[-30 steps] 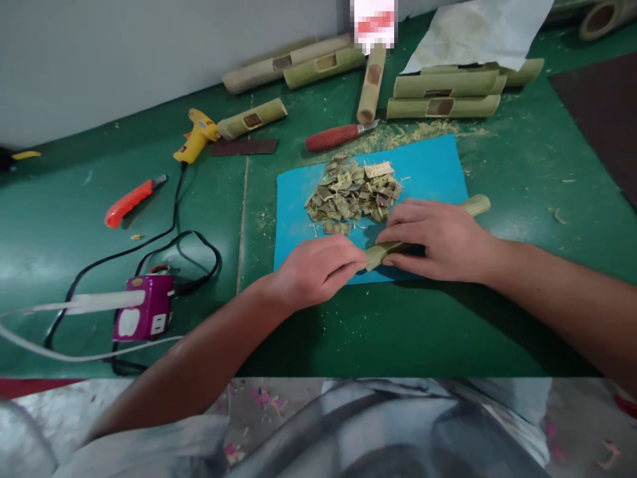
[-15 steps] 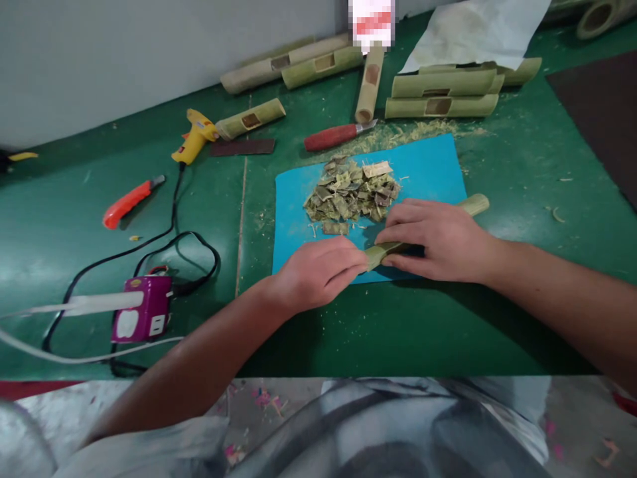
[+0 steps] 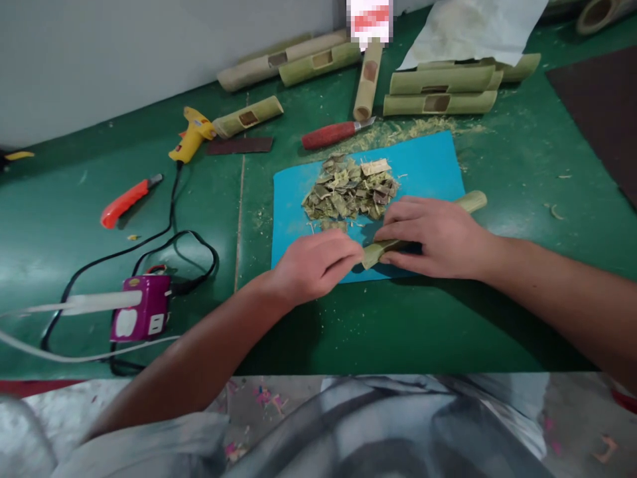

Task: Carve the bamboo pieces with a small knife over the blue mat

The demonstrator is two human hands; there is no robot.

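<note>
A slim green bamboo piece (image 3: pixel 472 201) lies slantwise over the blue sheet (image 3: pixel 288 192). My right hand (image 3: pixel 432 236) is wrapped over its middle, thumb on the near side and fingers on the far side. At the bamboo's left end, my left hand (image 3: pixel 316 264) is closed with its fingertips pressed together. Those fingertips meet or nearly meet the end of the bamboo, and what they pinch is hidden. Just beyond both hands, a pile of dry leaf-like flakes and chips (image 3: pixel 348 189) rests on the sheet.
Behind the sheet is a red-handled knife (image 3: pixel 328 135). Cut bamboo tubes (image 3: pixel 440 103) line the back. To the left are a yellow glue gun (image 3: pixel 192 136), an orange utility knife (image 3: pixel 127 202) and a purple power adapter (image 3: pixel 142 307) with cords. A dark sheet (image 3: pixel 597 99) lies far right.
My left hand has shifted slightly left, so more of the bamboo's left end shows. My right hand keeps its hold on the bamboo. The whole view has moved a little.
</note>
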